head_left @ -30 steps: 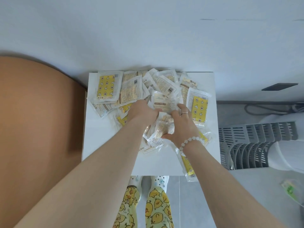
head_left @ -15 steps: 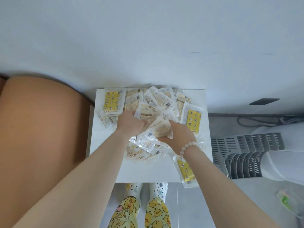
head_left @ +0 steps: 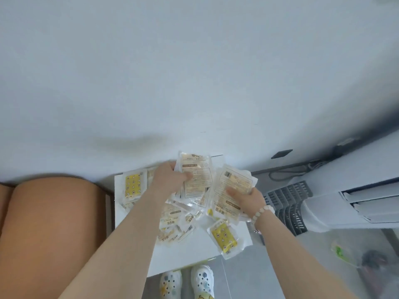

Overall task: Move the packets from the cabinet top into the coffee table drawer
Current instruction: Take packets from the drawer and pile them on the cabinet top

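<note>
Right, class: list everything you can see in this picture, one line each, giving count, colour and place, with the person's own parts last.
Cabinet top: one, white, centre, against the wall.
Loose packets: a pile, number unclear, clear with yellow and beige print, on the cabinet top.
Yellow packet: one, overhanging the cabinet's right edge.
Sofa arm: one, tan, left of the cabinet.
Fan heater: one, white and grey, on the floor at right.
Shoes: two, white, below the cabinet.
Bracelet: one, pale beads, right wrist.
Left hand: grip on a lifted packet.
Right hand: grip on another packet.
</note>
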